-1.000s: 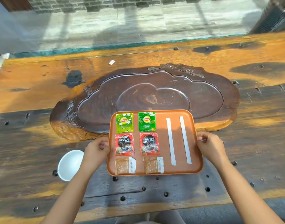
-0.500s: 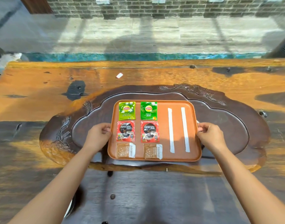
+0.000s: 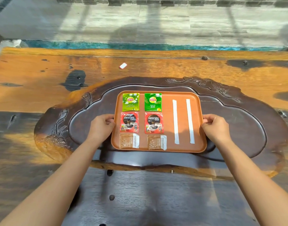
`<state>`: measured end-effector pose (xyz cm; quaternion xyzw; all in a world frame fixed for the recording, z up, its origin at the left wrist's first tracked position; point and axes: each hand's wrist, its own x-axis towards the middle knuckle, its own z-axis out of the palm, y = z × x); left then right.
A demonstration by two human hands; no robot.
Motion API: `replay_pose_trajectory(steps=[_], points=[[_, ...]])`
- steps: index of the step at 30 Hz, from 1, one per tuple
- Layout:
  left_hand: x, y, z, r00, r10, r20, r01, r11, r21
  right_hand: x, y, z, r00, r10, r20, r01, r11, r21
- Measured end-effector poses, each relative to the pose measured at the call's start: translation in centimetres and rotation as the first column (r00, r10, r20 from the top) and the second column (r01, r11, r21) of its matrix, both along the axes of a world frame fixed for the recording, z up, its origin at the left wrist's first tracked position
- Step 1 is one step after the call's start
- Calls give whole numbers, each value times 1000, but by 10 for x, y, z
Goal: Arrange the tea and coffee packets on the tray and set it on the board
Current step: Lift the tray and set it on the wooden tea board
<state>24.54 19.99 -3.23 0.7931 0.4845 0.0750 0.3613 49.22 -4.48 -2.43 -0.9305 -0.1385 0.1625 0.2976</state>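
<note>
The flat orange rectangular tray point(image 3: 180, 147) sits inside the hollow of the dark carved wooden board point(image 3: 246, 128) on the worn wooden counter point(image 3: 42, 75). The left hand point(image 3: 101, 126) is curled around its left rim, the right hand point(image 3: 215, 127) around its right rim. On it lie two green Lipton tea packets point(image 3: 131, 101), two red Nescafé coffee packets point(image 3: 129, 122), two brown sugar sachets point(image 3: 129, 141) and two white paper sticks point(image 3: 175, 121) in neat rows.
</note>
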Motion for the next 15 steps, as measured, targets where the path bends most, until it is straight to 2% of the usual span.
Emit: replay_pose_trajectory(steps=[15], points=[[3,1,2,999,-9,48,11,999,-50,4,1,-10,997,42,61,-40,999,-32]])
